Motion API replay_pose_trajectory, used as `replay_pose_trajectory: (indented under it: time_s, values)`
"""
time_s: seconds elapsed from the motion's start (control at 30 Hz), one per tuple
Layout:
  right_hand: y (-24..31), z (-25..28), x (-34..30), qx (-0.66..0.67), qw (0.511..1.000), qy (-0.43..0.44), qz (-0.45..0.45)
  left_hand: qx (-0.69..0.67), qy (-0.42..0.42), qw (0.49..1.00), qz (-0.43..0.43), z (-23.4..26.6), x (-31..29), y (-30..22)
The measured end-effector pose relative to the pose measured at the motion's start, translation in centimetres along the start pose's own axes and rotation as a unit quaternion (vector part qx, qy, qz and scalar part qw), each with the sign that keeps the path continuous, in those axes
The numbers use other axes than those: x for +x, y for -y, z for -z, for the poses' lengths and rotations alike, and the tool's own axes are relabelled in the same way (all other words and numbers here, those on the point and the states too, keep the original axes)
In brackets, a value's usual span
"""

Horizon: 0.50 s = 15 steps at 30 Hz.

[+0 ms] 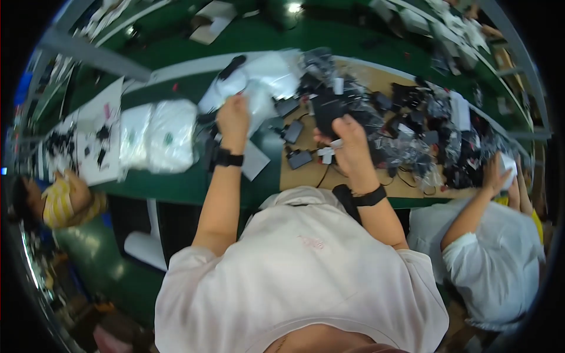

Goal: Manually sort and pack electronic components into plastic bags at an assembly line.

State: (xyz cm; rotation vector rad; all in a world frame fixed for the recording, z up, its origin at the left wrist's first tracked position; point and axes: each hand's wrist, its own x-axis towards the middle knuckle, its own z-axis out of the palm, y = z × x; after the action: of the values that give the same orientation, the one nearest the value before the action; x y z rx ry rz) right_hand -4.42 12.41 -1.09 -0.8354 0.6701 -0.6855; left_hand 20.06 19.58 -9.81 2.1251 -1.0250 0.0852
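Both forearms reach from my pale shirt (306, 276) over the desk (176, 182). My right hand (352, 144) clenches a black adapter (327, 112), a boxy block standing roughly upright, long axis pointing toward the far edge, above the tan board (306, 173). My left hand (233, 120) pinches a white plastic bag (259, 82) near the desk's middle.

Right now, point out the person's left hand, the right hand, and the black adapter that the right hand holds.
left hand (233, 120), head view, back of the hand.
right hand (352, 141), head view, back of the hand.
black adapter (327, 112), head view, its dark body above the fingers.
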Motion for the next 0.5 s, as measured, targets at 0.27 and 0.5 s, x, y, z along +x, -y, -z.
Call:
replay_pose_trajectory:
  time_s: [0.27,0.5]
  values:
    - [-1.0,-2.9,2.0,0.200,0.976,0.064,-0.064,-0.169,0.089,0.981,0.025,3.0,-3.9,-8.3]
    - [-1.3,-1.8,3.5,0.089,0.996,0.004,0.008,-0.268,0.190,0.940,0.089,3.8,-5.0,-9.4]
